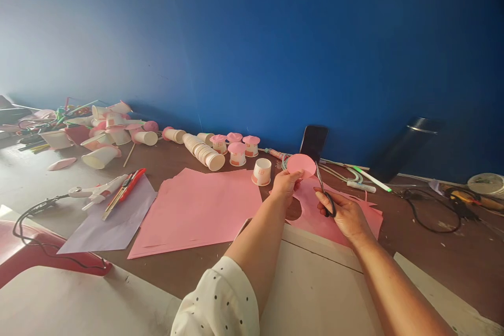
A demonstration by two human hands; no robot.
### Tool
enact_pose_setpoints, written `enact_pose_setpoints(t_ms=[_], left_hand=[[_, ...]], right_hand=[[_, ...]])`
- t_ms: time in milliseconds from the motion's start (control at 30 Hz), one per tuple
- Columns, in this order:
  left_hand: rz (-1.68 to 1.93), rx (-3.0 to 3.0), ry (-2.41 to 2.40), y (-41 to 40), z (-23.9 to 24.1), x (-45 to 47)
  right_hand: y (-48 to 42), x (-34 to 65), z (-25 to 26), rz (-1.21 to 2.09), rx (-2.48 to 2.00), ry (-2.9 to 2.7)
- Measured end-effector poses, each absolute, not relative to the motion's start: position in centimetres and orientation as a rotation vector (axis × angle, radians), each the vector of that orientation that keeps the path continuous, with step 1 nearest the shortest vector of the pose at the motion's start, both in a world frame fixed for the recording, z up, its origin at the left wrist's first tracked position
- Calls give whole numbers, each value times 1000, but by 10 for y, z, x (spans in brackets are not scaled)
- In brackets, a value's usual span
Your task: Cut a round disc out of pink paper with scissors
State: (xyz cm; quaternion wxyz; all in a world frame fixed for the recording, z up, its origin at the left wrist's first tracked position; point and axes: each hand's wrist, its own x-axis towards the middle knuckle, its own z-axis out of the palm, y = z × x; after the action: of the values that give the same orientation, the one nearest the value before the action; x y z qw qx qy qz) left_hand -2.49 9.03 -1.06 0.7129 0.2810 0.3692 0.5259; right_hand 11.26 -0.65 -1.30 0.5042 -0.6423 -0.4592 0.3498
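My left hand [286,185] pinches a round piece of pink paper [301,165] by its lower edge and holds it above the table. In my right hand [345,214] is a pair of scissors [325,193] with dark handles. Their blades point up, close to the right edge of the pink circle; I cannot tell whether they touch it. Under my hands lies pink paper [356,220] with a round hole cut in it. A single paper cup [262,172] with a small window drawn on it stands upside down just left of my left hand.
Left of my arm lies a stack of pink sheets [205,210]. A red utility knife [125,191] and a white glue gun [96,190] rest on lilac paper [102,231]. Behind are nested cups [202,152] and several pink-roofed cups [237,154]. A phone [314,142] leans on the blue wall [252,52].
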Motion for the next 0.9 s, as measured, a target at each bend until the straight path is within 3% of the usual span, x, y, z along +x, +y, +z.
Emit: enact_pose_setpoints(t_ms=[900], left_hand=[[1173, 551, 785, 90, -10, -26]], right_hand=[[-6, 113, -13, 820, -1582, -1120]])
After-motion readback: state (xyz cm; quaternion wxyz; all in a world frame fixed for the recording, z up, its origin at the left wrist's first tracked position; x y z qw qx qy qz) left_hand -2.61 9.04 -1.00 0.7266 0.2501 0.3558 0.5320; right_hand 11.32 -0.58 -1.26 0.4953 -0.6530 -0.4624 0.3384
